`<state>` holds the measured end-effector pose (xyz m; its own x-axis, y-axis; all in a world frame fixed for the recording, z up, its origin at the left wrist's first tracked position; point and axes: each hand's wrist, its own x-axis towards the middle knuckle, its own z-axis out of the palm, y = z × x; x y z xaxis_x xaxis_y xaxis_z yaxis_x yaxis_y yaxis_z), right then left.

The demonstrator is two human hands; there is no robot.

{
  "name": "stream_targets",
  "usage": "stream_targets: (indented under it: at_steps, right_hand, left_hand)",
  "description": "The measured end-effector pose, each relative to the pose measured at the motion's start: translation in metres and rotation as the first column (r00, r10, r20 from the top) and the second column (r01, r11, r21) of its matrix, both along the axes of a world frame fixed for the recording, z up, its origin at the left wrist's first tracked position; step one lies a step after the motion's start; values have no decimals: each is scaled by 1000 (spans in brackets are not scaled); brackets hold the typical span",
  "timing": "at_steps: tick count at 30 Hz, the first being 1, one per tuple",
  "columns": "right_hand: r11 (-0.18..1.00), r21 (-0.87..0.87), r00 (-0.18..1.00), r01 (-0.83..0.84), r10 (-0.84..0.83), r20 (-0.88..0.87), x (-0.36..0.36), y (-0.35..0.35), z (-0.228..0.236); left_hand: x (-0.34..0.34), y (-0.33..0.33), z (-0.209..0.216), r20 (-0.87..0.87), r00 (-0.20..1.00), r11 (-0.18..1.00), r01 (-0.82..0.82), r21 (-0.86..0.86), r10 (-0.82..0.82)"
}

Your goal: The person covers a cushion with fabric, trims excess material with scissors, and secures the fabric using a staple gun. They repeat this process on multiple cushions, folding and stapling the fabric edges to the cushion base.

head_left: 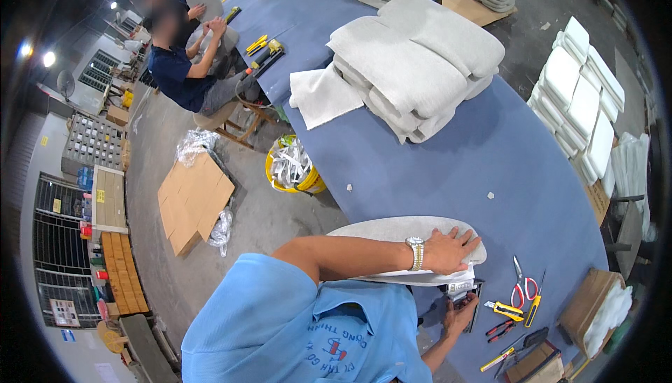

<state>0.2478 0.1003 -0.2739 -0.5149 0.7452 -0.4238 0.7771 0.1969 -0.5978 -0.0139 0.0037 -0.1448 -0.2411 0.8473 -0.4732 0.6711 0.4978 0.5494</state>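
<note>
My left hand (451, 250), with a metal watch on its wrist, lies flat with spread fingers on a light grey padded panel (371, 228) with a rounded end. The panel rests along the near edge of the blue table; my left forearm covers part of it. Below that hand, my right hand (458, 315) is wrapped round a silver and black staple gun (460, 288). The tool's head is against the panel's near edge, by a white fold of fabric (458, 274). Whether it presses into the fabric, I cannot tell.
Right of my hands lie red-handled scissors (519, 293), a yellow cutter (505, 311), a screwdriver (534, 308) and pliers (500, 330). A cardboard box (584, 306) stands at the table's right edge. Grey padded panels (413, 54) are piled farther back. A person (178, 68) sits far left.
</note>
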Motion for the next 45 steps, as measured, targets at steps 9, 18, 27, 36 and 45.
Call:
stream_targets:
  at_steps: [9, 18, 27, 36, 45]
  right_hand:
    - [917, -340, 812, 209, -356, -462, 9, 14, 21]
    - [830, -396, 750, 392, -538, -386, -2, -2, 76]
    - [870, -365, 757, 332, -477, -447, 1, -13, 91]
    - [904, -416, 716, 101, -356, -600, -1, -24, 96]
    - [867, -448, 728, 219, -451, -517, -12, -36, 112]
  left_hand:
    - [-2, 1, 2, 32, 999, 1000, -1, -9, 2]
    - [-2, 1, 6, 31, 999, 1000, -7, -16, 7]
    - [-2, 3, 3, 18, 1000, 1000, -7, -13, 7]
    - [0, -2, 2, 13, 1000, 1000, -18, -6, 18]
    - [-1, 8, -1, -17, 1000, 1000, -4, -7, 4]
